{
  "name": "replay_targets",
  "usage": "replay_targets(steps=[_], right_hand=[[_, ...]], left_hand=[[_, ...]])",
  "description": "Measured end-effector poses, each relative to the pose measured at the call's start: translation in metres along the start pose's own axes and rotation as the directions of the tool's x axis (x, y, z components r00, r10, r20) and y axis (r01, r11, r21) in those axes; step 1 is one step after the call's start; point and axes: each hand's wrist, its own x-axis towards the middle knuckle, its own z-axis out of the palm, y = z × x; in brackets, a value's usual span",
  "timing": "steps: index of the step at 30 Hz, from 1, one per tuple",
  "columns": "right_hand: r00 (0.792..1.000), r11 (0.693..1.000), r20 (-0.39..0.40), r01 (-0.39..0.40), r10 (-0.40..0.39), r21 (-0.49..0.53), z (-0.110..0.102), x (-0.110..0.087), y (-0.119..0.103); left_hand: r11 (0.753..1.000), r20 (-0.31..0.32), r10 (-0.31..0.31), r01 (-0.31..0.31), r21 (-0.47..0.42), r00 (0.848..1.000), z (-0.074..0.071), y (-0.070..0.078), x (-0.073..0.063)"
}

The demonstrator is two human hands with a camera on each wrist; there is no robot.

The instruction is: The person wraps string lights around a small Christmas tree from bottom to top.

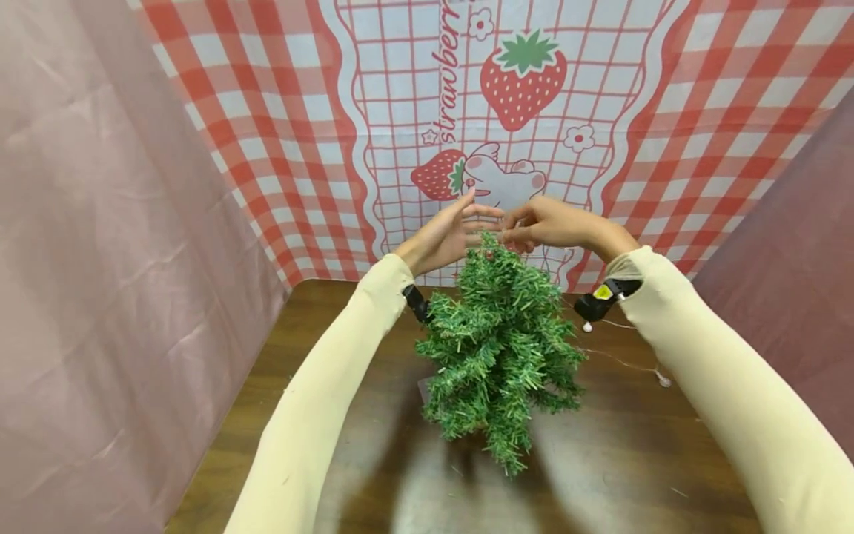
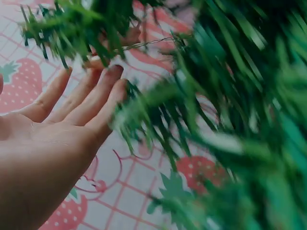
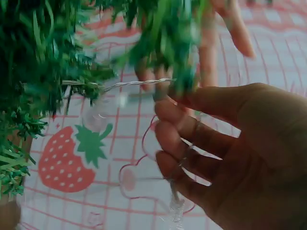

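A small green artificial Christmas tree stands on the table, between both forearms. Behind its top, my left hand has its fingers extended toward the right hand. In the left wrist view, the left palm is bare and the fingertips lie close to the branches. My right hand pinches a string of lights between thumb and fingers. In the right wrist view, its twisted clear wire runs to the branches, and more wire passes through the curled fingers. One clear bulb hangs below the wire, partly blurred.
The string's loose end trails over the wooden table right of the tree, with a white bulb on it. A strawberry-print checked cloth hangs at the back. Pink curtains flank both sides.
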Motion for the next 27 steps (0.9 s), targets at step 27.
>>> replay_targets(steps=[27], right_hand=[[0.993,0.983,-0.092,-0.083,0.069,-0.165,-0.02,-0.017,-0.049]], left_hand=[[0.918,-0.118,0.322,-0.34,-0.206,0.939,0.011,0.064,-0.029]])
